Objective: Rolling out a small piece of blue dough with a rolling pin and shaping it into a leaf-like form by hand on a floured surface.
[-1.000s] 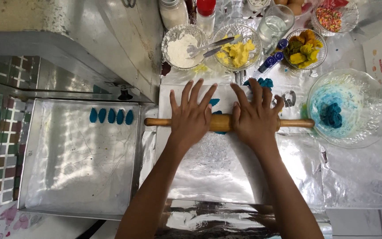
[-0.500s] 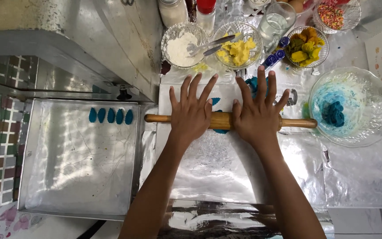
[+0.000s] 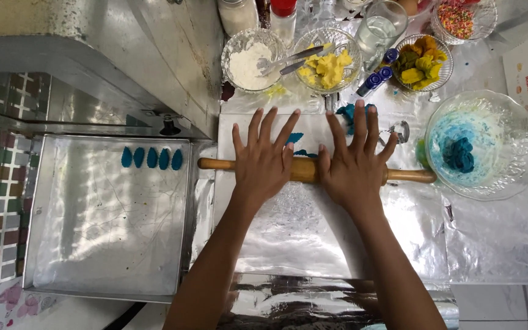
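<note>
Wooden rolling pin (image 3: 305, 170), pale brown and cylindrical with a narrower handle at each end, lay crosswise on a foil-covered work sheet (image 3: 288, 238), pressed under both palms. Left hand (image 3: 265, 165) rested flat on its left half, fingers spread and straight, not curled around it; right hand (image 3: 352, 168) lay flat on the right half in the same way, fingers splayed and pointing away from the person. Only the middle of the barrel showed between the two hands, and the bare handles stuck out past each wrist side. Bits of blue dough (image 3: 296, 138) peeked out just beyond the fingertips. Left of the left hand, a shallow square metal tray (image 3: 93, 244) held a row of small blue dough ovals (image 3: 152, 158). Right of the right hand stood a clear glass bowl smeared with blue dough (image 3: 481, 146)
</note>
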